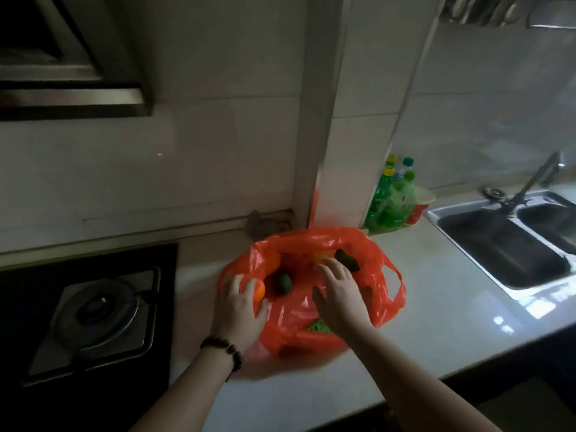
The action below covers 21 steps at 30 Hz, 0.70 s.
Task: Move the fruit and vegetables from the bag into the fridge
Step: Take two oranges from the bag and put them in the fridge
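A red plastic bag (299, 310) lies open on the pale worktop (436, 332), between the gas hob (93, 313) at the worktop's left end and the steel double sink (511, 244) toward its right end. The left hand (238, 310) curls around an orange fruit (259, 292) at the bag's left rim, fingers wrapped over its top; a dark bead bracelet (226, 349) circles that wrist. The right hand (339, 294) reaches into the bag's mouth with fingers spread and gripping nothing, its fingertips close to another orange piece (322, 255) and a dark green vegetable (347, 259) at the far side. A small dark green fruit (283, 282) sits inside the bag between the two hands. Something leafy green (319, 326) shows at the bag's near edge under the right wrist. At the back edge of the worktop, against the tiled wall, stand green plastic bottles (391, 201) and a red paper cup (419, 210); their labels are too blurred to read.
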{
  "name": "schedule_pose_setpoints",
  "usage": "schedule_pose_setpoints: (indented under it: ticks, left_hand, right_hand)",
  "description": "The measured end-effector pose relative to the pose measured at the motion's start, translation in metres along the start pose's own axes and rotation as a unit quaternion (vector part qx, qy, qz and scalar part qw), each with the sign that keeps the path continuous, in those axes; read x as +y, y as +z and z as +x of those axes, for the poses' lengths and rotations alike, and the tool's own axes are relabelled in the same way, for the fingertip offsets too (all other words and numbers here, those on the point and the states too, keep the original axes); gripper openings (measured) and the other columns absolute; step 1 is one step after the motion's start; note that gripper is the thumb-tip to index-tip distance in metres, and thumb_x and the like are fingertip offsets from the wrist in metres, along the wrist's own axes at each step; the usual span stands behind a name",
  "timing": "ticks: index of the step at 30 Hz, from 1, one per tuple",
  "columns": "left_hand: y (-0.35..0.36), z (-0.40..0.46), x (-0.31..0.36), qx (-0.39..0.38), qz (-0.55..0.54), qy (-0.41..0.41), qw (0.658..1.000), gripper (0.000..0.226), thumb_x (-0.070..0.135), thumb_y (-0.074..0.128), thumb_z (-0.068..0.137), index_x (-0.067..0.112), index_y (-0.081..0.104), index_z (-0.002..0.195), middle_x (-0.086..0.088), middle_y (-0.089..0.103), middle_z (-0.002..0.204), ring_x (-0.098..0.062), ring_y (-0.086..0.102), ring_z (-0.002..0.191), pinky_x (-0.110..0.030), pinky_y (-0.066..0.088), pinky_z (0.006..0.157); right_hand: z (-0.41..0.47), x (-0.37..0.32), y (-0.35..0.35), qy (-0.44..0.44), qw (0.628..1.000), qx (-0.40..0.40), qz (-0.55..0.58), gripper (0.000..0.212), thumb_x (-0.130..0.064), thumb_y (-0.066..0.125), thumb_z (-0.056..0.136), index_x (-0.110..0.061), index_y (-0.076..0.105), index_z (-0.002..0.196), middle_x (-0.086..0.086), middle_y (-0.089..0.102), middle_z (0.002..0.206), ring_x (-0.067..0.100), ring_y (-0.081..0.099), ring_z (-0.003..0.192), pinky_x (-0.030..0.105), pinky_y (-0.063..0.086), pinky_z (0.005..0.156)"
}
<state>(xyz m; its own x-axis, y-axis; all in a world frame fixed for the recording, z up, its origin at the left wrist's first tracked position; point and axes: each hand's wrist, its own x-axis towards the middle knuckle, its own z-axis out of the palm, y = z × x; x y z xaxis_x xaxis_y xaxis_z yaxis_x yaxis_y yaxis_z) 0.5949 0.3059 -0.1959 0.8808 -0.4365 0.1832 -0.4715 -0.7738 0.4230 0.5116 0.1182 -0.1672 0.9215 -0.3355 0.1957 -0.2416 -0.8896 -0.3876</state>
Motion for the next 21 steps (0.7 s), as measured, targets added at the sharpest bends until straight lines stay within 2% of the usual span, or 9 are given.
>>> schedule_pose_setpoints:
  ticks: [3,5,9,12,14,15,17,18,21]
  left_hand:
    - [0.014,0.011,0.002,0.028,-0.013,-0.016,0.999,0.042,0.024,0.067,0.078,0.012,0.060,0.118,-0.013,0.052,0.127,-0.035,0.048,0.119,-0.048,0.044,0.098]
    - [0.027,0.015,0.008,0.047,-0.021,0.012,0.999,0.039,0.019,0.065,0.077,0.013,0.062,0.114,-0.010,0.055,0.123,-0.030,0.051,0.116,-0.043,0.046,0.097]
    - [0.050,0.028,0.026,0.043,0.045,0.051,0.997,0.038,0.034,0.046,0.076,0.018,0.059,0.108,-0.007,0.060,0.115,-0.021,0.051,0.111,-0.033,0.052,0.088]
    - [0.060,0.047,0.021,0.001,0.107,0.013,0.994,0.044,0.045,0.044,0.076,0.018,0.053,0.110,-0.006,0.062,0.112,-0.021,0.053,0.108,-0.030,0.053,0.082]
    - [0.066,0.055,0.011,-0.040,0.119,-0.036,0.991,0.056,0.053,0.046,0.079,0.016,0.053,0.120,-0.009,0.058,0.122,-0.027,0.057,0.112,-0.035,0.050,0.088]
    - [0.070,0.057,0.005,-0.051,0.117,-0.057,0.990,0.065,0.057,0.048,0.080,0.014,0.049,0.129,-0.011,0.052,0.132,-0.029,0.053,0.119,-0.038,0.046,0.095]
    - [0.072,0.061,-0.002,-0.089,0.090,-0.113,0.985,0.089,0.069,0.048,0.079,0.017,0.023,0.147,-0.009,0.027,0.150,-0.029,0.030,0.137,-0.041,0.029,0.109]
    - [0.071,0.063,-0.004,-0.114,0.069,-0.146,0.980,0.099,0.074,0.047,0.075,0.021,0.009,0.150,-0.006,0.015,0.155,-0.028,0.018,0.141,-0.041,0.021,0.112]
    - [0.074,0.072,-0.010,-0.153,0.040,-0.199,0.967,0.115,0.075,0.056,0.068,0.027,-0.010,0.148,-0.002,0.002,0.157,-0.023,0.004,0.144,-0.039,0.013,0.116]
  right_hand:
    - [0.049,0.015,0.008,-0.092,0.995,-0.031,-0.008,0.042,-0.025,0.051,0.092,-0.017,0.048,0.133,0.005,0.041,0.143,0.026,0.033,0.135,0.044,0.035,0.109]
    - [0.080,0.024,0.017,-0.162,0.985,-0.053,-0.009,0.035,-0.024,0.050,0.091,-0.017,0.053,0.125,0.004,0.049,0.134,0.028,0.043,0.125,0.043,0.040,0.102]
    - [0.127,0.041,0.037,-0.317,0.941,-0.112,-0.022,0.033,-0.025,0.041,0.087,-0.016,0.058,0.113,0.002,0.056,0.120,0.026,0.052,0.109,0.037,0.045,0.093]
    - [0.156,0.051,0.058,-0.403,0.900,-0.158,-0.043,0.033,-0.026,0.045,0.086,-0.016,0.058,0.115,0.003,0.057,0.124,0.026,0.052,0.114,0.038,0.044,0.096]
    - [0.178,0.054,0.072,-0.407,0.893,-0.190,-0.033,0.040,-0.028,0.040,0.087,-0.018,0.055,0.122,0.003,0.054,0.130,0.026,0.048,0.121,0.041,0.040,0.102]
    - [0.188,0.055,0.078,-0.400,0.893,-0.207,-0.026,0.044,-0.028,0.039,0.087,-0.019,0.052,0.128,0.003,0.050,0.136,0.026,0.044,0.125,0.041,0.037,0.105]
    - [0.204,0.052,0.090,-0.379,0.893,-0.242,-0.013,0.047,-0.028,0.042,0.090,-0.022,0.043,0.137,0.001,0.040,0.145,0.025,0.035,0.132,0.040,0.031,0.110]
    - [0.212,0.051,0.098,-0.366,0.894,-0.260,-0.003,0.047,-0.031,0.041,0.092,-0.024,0.040,0.139,0.000,0.037,0.147,0.024,0.033,0.134,0.041,0.030,0.110]
    - [0.226,0.046,0.119,-0.291,0.896,-0.330,0.068,0.046,-0.041,0.035,0.096,-0.026,0.040,0.140,0.001,0.039,0.147,0.024,0.035,0.134,0.039,0.030,0.110]
